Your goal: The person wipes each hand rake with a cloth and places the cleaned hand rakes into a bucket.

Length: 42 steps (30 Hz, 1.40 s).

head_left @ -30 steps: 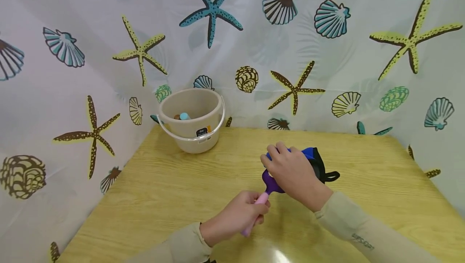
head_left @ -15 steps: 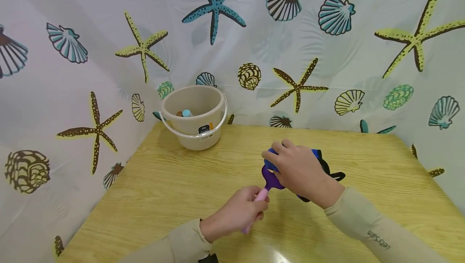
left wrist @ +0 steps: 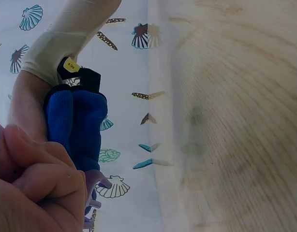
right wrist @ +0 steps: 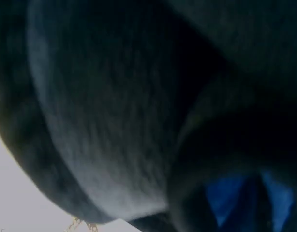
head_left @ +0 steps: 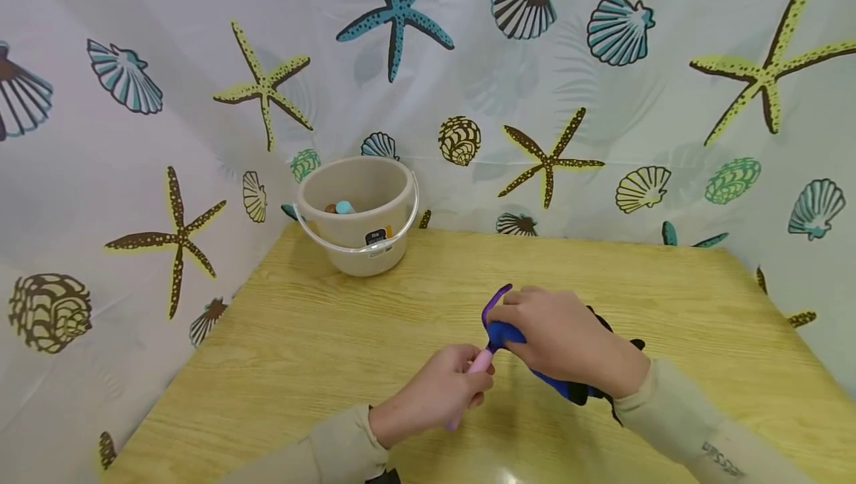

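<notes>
My left hand (head_left: 438,387) grips the pink handle (head_left: 480,362) of a small utensil low over the table. Its purple head (head_left: 496,302) points up and away; short purple prongs (left wrist: 96,182) show in the left wrist view. A blue towelling cloth (head_left: 558,386) with black edging and a loop is in my right hand (head_left: 562,331), whose fingers hold it against the base of the purple head. Part of the head is hidden behind the fingers and cloth. Dark folds of the cloth (right wrist: 105,111) fill most of the right wrist view.
A beige bucket (head_left: 364,235) with a clear handle stands at the back left of the wooden table (head_left: 321,335). Inside it, a blue-capped thing (head_left: 344,207) shows beside something brown. A sheet (head_left: 455,60) printed with shells and starfish hangs around the back and sides.
My right hand has moved down the purple head toward the handle, so the head's tip shows now. The cloth hangs lower. My left hand still grips the handle.
</notes>
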Each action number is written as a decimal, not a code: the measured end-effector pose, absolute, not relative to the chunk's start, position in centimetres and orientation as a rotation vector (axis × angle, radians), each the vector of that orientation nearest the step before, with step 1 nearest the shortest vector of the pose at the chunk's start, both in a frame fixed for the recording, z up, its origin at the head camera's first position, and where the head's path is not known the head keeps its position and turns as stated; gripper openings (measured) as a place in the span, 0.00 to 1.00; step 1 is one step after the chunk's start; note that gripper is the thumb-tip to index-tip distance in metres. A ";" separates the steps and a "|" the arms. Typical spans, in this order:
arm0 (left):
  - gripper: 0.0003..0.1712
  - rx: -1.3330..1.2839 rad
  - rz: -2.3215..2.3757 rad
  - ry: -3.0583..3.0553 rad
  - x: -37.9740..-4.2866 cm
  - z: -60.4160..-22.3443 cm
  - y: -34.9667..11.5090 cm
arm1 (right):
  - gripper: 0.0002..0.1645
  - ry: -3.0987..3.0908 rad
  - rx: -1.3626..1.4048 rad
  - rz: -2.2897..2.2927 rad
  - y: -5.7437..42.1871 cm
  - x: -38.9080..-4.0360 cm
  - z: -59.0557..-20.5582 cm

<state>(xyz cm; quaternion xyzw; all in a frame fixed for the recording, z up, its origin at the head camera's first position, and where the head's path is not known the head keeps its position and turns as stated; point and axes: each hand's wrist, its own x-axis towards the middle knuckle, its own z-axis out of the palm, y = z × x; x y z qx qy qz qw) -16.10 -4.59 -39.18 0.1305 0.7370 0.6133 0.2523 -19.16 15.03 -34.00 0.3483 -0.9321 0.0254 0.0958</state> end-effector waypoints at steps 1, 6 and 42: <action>0.06 0.360 1.661 2.010 -16.1 -39.2 -4.6 | 0.16 -2.751 1.022 0.066 14.9 -19.2 -34.1; 0.06 0.380 1.671 2.010 -16.0 -39.3 -4.4 | 0.14 -2.703 1.023 0.078 14.7 -18.6 -34.4; 0.06 0.425 1.642 2.050 -15.1 -39.3 -3.6 | 0.18 -2.566 0.744 0.187 14.8 -18.4 -36.4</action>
